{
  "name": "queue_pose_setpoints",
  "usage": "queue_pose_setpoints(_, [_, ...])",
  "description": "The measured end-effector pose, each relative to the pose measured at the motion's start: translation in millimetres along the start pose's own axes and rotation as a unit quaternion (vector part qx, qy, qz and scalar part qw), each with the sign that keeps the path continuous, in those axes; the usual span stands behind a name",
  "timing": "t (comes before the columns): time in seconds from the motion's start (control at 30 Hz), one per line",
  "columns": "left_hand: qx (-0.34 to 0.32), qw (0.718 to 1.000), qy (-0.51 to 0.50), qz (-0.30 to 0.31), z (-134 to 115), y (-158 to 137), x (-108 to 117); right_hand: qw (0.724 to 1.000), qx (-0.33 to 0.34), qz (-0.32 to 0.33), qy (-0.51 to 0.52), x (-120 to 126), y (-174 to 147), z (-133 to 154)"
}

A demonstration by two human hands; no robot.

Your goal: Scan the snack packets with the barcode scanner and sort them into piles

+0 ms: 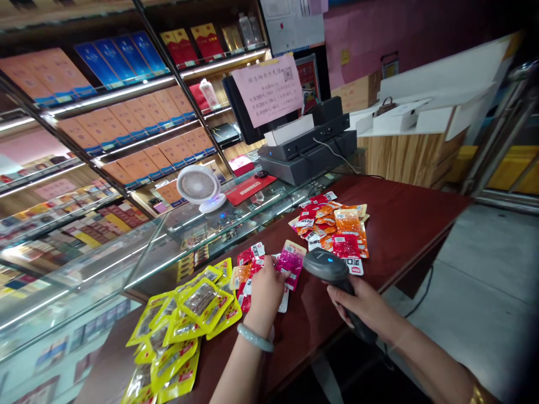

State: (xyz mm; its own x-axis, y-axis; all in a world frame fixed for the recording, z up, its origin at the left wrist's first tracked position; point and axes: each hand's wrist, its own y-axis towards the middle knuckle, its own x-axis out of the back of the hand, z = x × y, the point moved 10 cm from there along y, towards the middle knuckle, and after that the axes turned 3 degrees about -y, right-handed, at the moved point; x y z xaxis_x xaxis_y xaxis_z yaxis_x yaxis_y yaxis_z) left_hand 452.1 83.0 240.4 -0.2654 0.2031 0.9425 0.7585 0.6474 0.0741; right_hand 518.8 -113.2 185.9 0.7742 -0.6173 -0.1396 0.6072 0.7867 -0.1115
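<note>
My right hand (364, 303) is wrapped round the handle of a dark grey barcode scanner (326, 265), whose head has a small blue light and points left over the table. My left hand (266, 289), with a pale bangle at the wrist, is on a small pile of red and orange snack packets (246, 275). Its thumb and fingers close on the edge of a purple snack packet (291, 264); the fingertips are partly hidden. A heap of yellow snack packets (202, 300) lies left of this hand. Beyond the scanner is another heap of red and orange packets (337, 224).
The dark red table (404, 224) adjoins a glass display counter (168, 247). On the counter stand a white fan (197, 188) and a till (303, 148) with a pink handwritten sheet (269, 90). Shelves of boxes (126, 118) rise behind. A cable (423, 294) hangs by the table's right edge.
</note>
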Motion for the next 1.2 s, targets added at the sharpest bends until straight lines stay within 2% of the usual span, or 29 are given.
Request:
queue_pose_setpoints(0.13, [0.008,1.000,-0.023,0.008,5.7,-21.2,-5.0,1.000,-0.005,0.014,0.000,-12.5,0.2,-0.7])
queue_pose_setpoints(0.3, [0.020,0.997,-0.073,0.017,14.0,-30.4,-7.1,0.999,0.004,0.030,-0.022,-19.3,-0.7,-8.2])
queue_pose_setpoints(0.43, [0.050,0.997,-0.066,-0.013,36.0,-28.1,6.6,0.999,0.009,0.032,-0.038,-19.3,-2.6,-10.8])
queue_pose_setpoints(0.5, [0.066,0.996,-0.041,-0.045,49.7,-25.5,19.4,0.998,0.017,0.038,-0.043,-19.5,-3.8,-10.2])
queue_pose_setpoints(0.6, [0.082,0.991,0.055,-0.092,65.3,-22.2,36.7,0.997,0.025,0.046,-0.049,-18.6,-5.9,-9.0])
queue_pose_setpoints(0.7, [0.058,0.980,0.142,-0.129,63.1,-20.1,43.4,0.998,0.016,0.039,-0.049,-13.2,-7.5,-10.2])
queue_pose_setpoints(0.8, [0.027,0.974,0.162,-0.153,46.3,-19.1,40.1,0.998,0.012,0.036,-0.054,-6.6,-8.7,-10.7])
queue_pose_setpoints(0.87, [0.003,0.976,0.155,-0.152,26.5,-18.2,33.0,0.998,0.017,0.034,-0.057,-1.2,-9.4,-9.5])
queue_pose_setpoints(1.07, [-0.131,0.984,0.095,-0.079,-65.3,-17.7,-7.1,0.998,0.005,-0.031,-0.052,33.0,-12.6,-6.3])
queue_pose_setpoints(1.2, [-0.153,0.983,0.094,-0.048,-102.2,-7.7,-30.8,0.997,0.000,-0.071,-0.036,55.3,-16.9,0.2])
